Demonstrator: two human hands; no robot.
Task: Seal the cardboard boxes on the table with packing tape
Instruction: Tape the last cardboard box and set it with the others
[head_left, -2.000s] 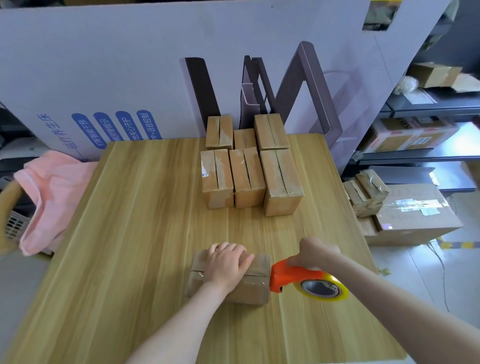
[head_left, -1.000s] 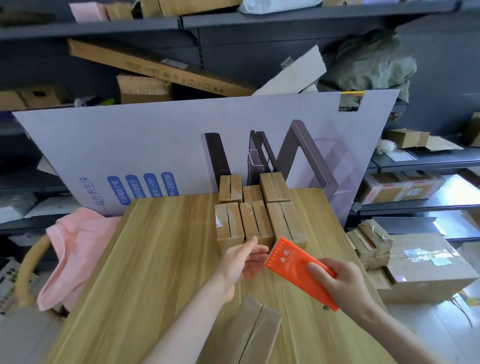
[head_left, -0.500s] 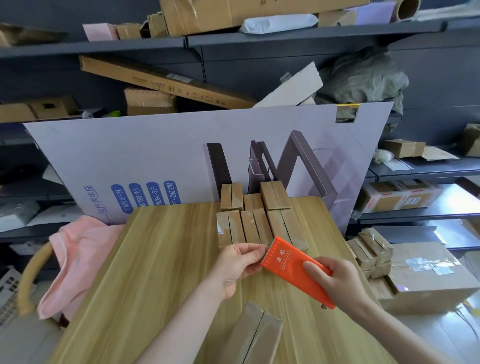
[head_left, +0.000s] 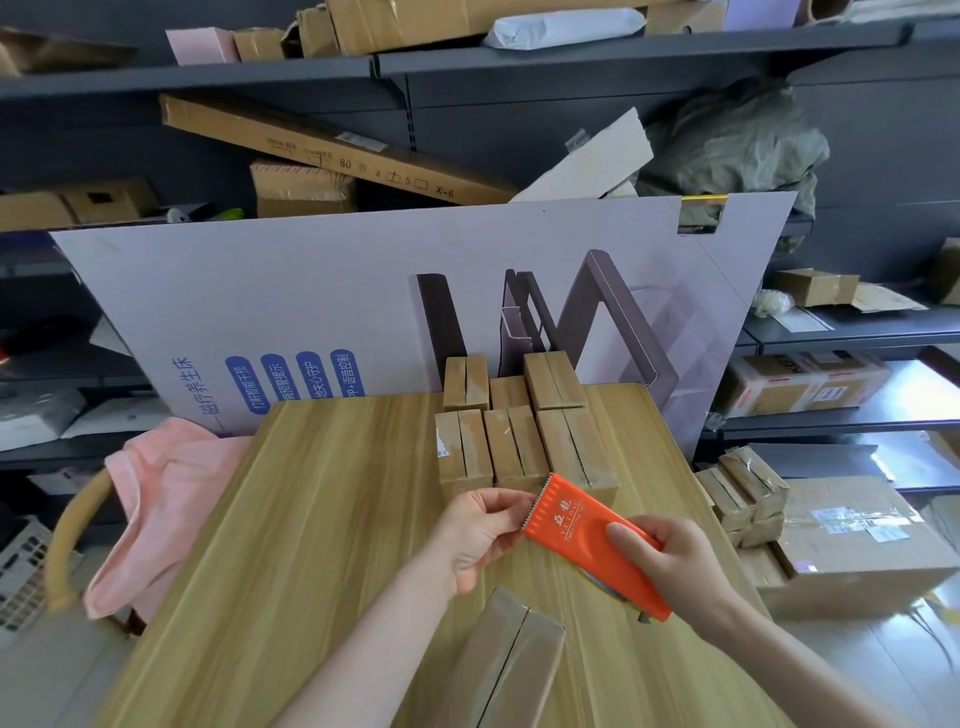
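My right hand (head_left: 670, 564) grips an orange tape dispenser (head_left: 576, 525), held up over the wooden table (head_left: 322, 519) with its toothed edge pointing up-left. My left hand (head_left: 480, 532) pinches at that toothed edge, fingers closed on the tape end there; the clear tape itself is hard to see. A cardboard box (head_left: 511, 660) lies on the table below my hands, its top seam facing up. Several more small cardboard boxes (head_left: 519, 436) stand packed together at the table's far side.
A large printed cardboard sheet (head_left: 311, 301) leans behind the table. Pink cloth (head_left: 161, 499) hangs over a chair at left. Boxes (head_left: 852, 535) are stacked on the floor at right. Cluttered shelves (head_left: 571, 62) fill the background.
Two seconds ago my left hand pressed on the near box while the dispenser ran along its end. Both hands have since lifted off it, and my left hand has closed in on the dispenser's toothed edge.
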